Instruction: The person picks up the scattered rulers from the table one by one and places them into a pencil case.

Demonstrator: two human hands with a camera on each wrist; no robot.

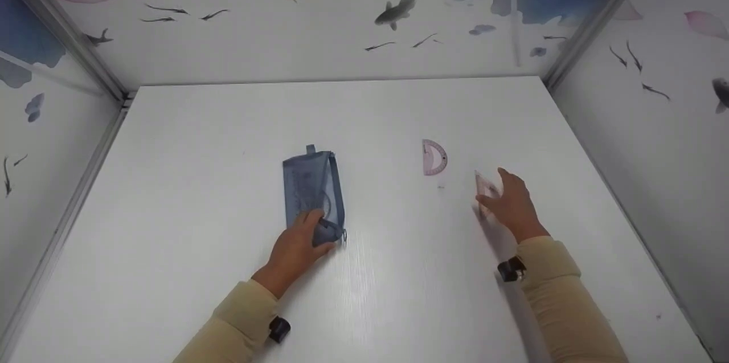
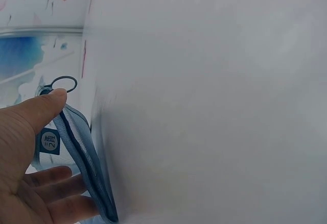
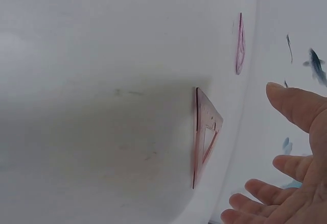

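Note:
A blue mesh zip pouch [image 1: 304, 180] lies left of centre on the white table. My left hand [image 1: 295, 249] grips its near end, with the thumb by the zip's ring pull [image 2: 65, 83] and the fingers on the other side in the left wrist view. Through the mesh a pale curved shape shows faintly. On the right, my right hand [image 1: 512, 206] hovers with spread fingers close over a clear pink set square [image 3: 200, 114]. In the right wrist view, thumb and fingers are apart from it, and nothing is between them.
A pink protractor [image 1: 426, 158] lies on the table [image 1: 376, 272] between the pouch and the set square, a little farther back. White panels printed with fish [image 1: 398, 9] close in the table's back and both sides.

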